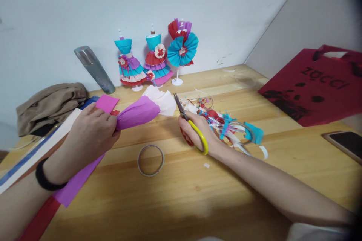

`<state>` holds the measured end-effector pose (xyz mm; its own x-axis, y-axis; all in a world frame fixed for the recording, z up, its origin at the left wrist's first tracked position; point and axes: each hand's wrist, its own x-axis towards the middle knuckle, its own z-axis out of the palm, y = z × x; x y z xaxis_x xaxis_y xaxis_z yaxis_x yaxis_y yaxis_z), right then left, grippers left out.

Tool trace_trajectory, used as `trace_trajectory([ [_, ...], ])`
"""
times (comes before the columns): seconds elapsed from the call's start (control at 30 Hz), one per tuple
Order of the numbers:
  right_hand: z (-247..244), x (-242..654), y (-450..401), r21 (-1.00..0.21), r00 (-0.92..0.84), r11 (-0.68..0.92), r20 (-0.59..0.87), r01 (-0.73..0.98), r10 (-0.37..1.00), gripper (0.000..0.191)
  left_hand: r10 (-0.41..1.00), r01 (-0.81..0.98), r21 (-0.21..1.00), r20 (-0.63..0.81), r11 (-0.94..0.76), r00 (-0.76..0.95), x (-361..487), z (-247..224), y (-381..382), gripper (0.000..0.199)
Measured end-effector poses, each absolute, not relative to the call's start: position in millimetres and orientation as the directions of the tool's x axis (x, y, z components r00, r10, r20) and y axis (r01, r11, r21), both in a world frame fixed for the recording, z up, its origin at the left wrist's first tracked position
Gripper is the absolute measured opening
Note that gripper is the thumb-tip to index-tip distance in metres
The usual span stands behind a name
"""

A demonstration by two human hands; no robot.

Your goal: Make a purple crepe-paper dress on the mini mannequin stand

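Observation:
My left hand (94, 128) is closed on a piece of purple crepe paper (140, 112), bunched at the fingers and flaring out to the right. White crepe paper (162, 99) lies just beyond its wide end. Closed around a pair of scissors with yellow handles (200, 139), my right hand (198, 124) points the blades up and away. The blades are apart from the purple paper. Something red shows under the right hand, partly hidden. Paper strips in white, brown and purple (80, 182) lie under my left hand and forearm.
Three mini stands dressed in ruffled paper (154, 58) stand by the wall, beside a leaning spray bottle (94, 69). Paper scraps (223, 124) lie behind my right wrist. A tape roll (151, 160) lies mid-table. Brown cloth (51, 105) is left; a red bag (313, 86) and phone (346, 143) are right.

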<state>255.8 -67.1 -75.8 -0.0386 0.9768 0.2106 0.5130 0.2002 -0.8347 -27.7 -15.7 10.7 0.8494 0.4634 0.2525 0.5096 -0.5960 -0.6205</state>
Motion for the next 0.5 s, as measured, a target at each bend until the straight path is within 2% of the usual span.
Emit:
trace_trajectory([
  [0.27,-82,258,-64,-0.878,-0.051,0.212,0.211,0.43,0.976,0.038,0.444,0.477,-0.685,0.243,-0.551,0.862,-29,12,-14,0.022],
  [0.43,-91,260,-61,-0.879,-0.031,0.24,0.25,0.412,0.968,0.041,0.401,0.475,-0.766,0.308,-0.432,0.862,-34,9,-5,0.027],
  [0.5,-92,259,-61,-0.88,-0.031,0.244,0.254,0.407,0.967,0.04,0.424,0.565,-0.664,0.385,-0.489,0.82,-38,8,0,0.029],
])
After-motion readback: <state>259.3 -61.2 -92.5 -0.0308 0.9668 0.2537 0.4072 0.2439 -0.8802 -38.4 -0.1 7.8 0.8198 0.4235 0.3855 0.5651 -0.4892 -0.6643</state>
